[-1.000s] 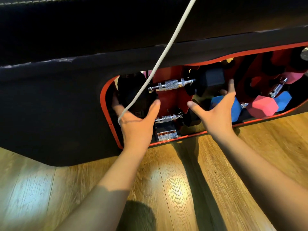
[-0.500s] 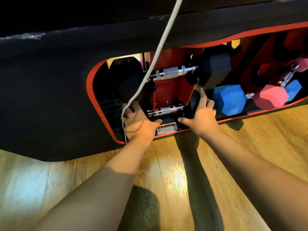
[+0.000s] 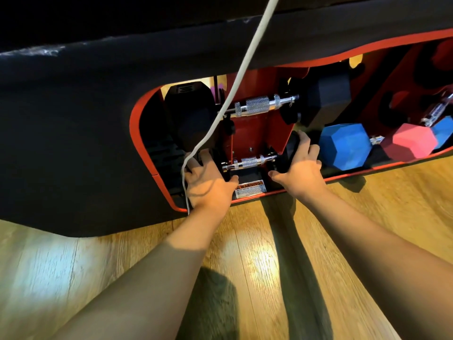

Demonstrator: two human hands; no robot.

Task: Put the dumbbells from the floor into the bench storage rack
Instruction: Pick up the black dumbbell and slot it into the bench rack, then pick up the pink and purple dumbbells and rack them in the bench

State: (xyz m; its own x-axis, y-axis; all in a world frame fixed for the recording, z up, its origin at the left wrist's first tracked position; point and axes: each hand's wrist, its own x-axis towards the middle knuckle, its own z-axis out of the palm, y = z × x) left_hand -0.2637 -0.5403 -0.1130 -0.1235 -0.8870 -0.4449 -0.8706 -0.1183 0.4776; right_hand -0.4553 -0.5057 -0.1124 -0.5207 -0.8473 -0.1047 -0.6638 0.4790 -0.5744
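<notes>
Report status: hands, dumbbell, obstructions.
Left hand and right hand grip the ends of the lower black chrome-handled dumbbell. Seated low in rack. White cord drapes over left hand.

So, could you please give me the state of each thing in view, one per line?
Lower black dumbbell: lying level in the rack's bottom slot, gripped at both ends.
Upper black dumbbell: seated level above it, untouched.
Blue dumbbell: stored, untouched.
Pink dumbbell: stored, untouched.
Left hand: closed on the lower dumbbell's left head.
Right hand: closed on its right head.
White cord: hanging slack.

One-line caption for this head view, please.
Both hands, left and right, grip the ends of the lower black dumbbell inside the bench rack.
</notes>
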